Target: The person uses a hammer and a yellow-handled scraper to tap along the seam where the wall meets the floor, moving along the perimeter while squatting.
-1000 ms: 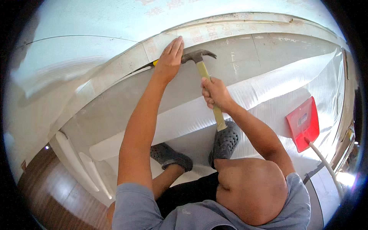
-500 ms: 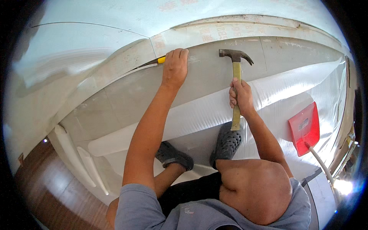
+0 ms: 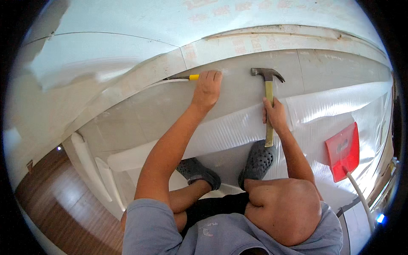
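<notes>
Your left grip: closed around a yellow-handled tool, dark shaft pointing left, tip near the pale wall strip. Your right grip: closed around a claw hammer, head beyond your fingers. Nearer you than both grips: dark shoes. Right of the right grip: red dustpan.

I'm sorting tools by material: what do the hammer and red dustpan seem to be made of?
Hammer: dark, worn-looking head, probably steel given its dull metallic look; yellowish handle, perhaps wood or fibreglass. Red dustpan: probably plastic, with uniform colour and slight sheen.
</notes>
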`<state>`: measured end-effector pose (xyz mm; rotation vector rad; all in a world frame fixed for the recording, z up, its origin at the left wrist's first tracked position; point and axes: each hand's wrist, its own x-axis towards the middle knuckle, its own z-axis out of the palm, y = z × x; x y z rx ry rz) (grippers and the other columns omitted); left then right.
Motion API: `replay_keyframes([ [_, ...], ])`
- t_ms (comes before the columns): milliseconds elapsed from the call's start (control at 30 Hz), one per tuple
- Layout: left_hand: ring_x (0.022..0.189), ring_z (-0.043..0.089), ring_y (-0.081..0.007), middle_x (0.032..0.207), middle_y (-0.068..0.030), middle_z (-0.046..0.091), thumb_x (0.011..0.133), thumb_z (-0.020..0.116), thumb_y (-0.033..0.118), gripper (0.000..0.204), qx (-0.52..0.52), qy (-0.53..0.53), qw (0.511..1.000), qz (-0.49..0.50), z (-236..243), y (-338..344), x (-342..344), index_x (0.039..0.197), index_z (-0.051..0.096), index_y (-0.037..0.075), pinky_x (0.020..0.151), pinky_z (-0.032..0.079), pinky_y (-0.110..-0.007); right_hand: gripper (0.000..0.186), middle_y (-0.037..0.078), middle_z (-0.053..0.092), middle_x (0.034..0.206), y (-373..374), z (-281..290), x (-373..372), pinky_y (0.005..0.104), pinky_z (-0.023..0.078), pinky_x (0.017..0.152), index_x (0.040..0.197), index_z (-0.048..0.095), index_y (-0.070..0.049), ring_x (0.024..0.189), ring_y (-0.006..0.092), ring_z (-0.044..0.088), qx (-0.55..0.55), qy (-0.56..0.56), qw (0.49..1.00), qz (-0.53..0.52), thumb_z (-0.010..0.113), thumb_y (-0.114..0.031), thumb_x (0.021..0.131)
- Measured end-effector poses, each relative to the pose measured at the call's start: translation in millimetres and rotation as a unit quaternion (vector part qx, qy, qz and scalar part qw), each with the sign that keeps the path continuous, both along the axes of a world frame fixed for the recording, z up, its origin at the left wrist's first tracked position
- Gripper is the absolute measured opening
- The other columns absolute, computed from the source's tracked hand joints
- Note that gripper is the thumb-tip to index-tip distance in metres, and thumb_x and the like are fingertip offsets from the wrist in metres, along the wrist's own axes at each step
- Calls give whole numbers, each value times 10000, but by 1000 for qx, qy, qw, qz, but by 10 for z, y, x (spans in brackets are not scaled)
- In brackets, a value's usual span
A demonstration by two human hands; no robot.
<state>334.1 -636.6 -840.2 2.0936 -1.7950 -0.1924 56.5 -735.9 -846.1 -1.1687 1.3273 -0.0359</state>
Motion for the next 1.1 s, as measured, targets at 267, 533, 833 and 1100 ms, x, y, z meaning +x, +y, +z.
replay_keyframes([
  [267,954,648,-346,993,-151,687,926,711,178,295,-13,21,1000,6,12,-240,299,1155,628,11,852,519,-453,387,73,580,611,12,9,16,357,457,408,893,539,-3,433,177,568,-11,0,1000,-3,632,-351,1036],
  [533,892,649,-295,876,-114,633,921,747,210,234,-71,66,993,-72,279,-644,-65,998,591,54,781,541,-445,387,67,581,610,17,3,28,346,457,425,884,546,-6,447,172,577,-16,3,1000,9,625,-351,1040],
  [833,726,646,-237,818,-81,641,895,782,201,235,-116,19,992,-53,349,-390,110,941,582,87,614,537,-384,371,52,574,606,-12,8,35,338,453,433,862,540,-29,440,158,558,-12,-16,1000,3,617,-343,1043],
  [1100,686,626,-245,779,-82,641,936,742,210,195,-116,-1,993,-2,246,-260,435,942,593,84,600,525,-382,382,57,566,610,29,44,47,336,452,412,866,543,-22,433,158,549,-23,-20,1000,-4,620,-352,1042],
])
